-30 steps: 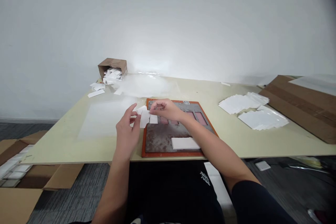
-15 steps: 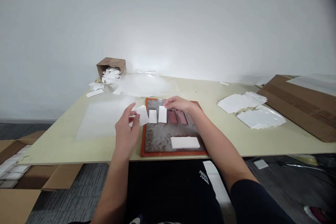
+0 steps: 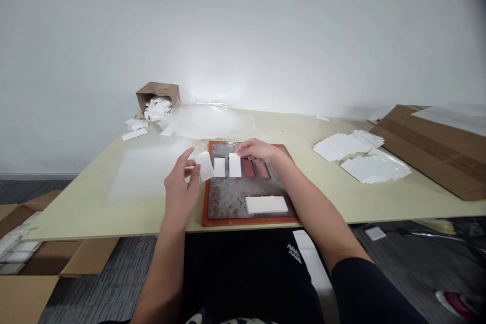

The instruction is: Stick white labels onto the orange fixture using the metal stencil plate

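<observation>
An orange-edged metal plate (image 3: 231, 197) lies on the table in front of me, with a row of reddish slots near its far edge. Two white cards sit in the left slots: one (image 3: 219, 167) and a second (image 3: 235, 165). My right hand (image 3: 256, 151) rests its fingertips on the top of the second card. Just left of the plate, my left hand (image 3: 181, 185) pinches a small stack of white cards (image 3: 204, 165). A larger white piece (image 3: 266, 204) lies flat on the plate's near part.
A tipped cardboard box (image 3: 158, 94) spills white cards at the table's far left, beside clear plastic film (image 3: 212, 121). White sheet piles (image 3: 360, 157) and flat cardboard (image 3: 436, 149) lie to the right. Open cartons (image 3: 23, 258) stand on the floor at left.
My right hand took a card from the left hand's stack and moved right, setting it in the second slot. The left hand stayed beside the plate, holding its stack.
</observation>
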Available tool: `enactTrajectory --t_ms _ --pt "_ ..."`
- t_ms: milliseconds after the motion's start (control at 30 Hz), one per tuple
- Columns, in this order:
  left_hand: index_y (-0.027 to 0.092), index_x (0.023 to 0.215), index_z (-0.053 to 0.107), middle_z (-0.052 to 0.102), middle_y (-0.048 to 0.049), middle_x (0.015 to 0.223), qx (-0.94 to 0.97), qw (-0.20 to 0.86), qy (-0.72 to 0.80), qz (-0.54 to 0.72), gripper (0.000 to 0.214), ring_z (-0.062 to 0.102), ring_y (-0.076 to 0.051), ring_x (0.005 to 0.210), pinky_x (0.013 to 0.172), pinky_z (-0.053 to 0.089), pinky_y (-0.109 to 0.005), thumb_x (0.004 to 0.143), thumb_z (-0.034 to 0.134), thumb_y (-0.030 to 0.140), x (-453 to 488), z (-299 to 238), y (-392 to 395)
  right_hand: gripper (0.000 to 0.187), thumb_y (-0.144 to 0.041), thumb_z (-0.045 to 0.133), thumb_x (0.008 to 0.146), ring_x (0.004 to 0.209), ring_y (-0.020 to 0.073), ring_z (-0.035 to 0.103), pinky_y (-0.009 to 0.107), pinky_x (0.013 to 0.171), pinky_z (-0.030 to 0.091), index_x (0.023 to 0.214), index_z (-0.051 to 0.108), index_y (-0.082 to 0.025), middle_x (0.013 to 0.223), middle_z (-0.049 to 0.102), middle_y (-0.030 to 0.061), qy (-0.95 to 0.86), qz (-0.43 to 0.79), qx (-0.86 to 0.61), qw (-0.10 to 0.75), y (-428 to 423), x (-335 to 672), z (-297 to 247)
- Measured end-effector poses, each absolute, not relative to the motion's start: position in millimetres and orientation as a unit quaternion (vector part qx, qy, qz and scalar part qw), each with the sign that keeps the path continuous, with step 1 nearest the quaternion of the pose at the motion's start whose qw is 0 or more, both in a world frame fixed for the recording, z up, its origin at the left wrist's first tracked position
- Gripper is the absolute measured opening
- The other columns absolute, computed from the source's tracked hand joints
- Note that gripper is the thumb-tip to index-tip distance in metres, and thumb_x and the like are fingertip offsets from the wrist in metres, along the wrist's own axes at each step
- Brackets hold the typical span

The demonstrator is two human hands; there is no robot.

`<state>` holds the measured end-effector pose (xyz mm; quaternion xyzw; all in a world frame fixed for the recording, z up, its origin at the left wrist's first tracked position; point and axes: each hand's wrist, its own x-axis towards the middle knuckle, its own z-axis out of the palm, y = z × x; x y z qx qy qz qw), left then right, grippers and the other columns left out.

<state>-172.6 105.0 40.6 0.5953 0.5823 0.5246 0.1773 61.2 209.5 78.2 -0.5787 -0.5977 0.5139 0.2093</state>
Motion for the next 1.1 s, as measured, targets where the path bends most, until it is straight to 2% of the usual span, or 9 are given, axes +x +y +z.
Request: enactTrajectory --t_ms 1100 --pt "0.024 0.134 0.053 0.066 -0.0065 0.102 0.594 0.185 0.583 0.522 0.049 0.065 -0.018 0.081 0.071 0.053 -0.032 0.089 0.051 0.044 -171.3 41.0 104.9 0.016 -0.024 0.076 0.062 0.049 0.0053 0.031 0.021 0.045 0.016 0.074 0.067 -0.017 0.054 0.046 -0.0061 -0.589 0.502 -0.597 0.213 205.4 56.7 81.7"
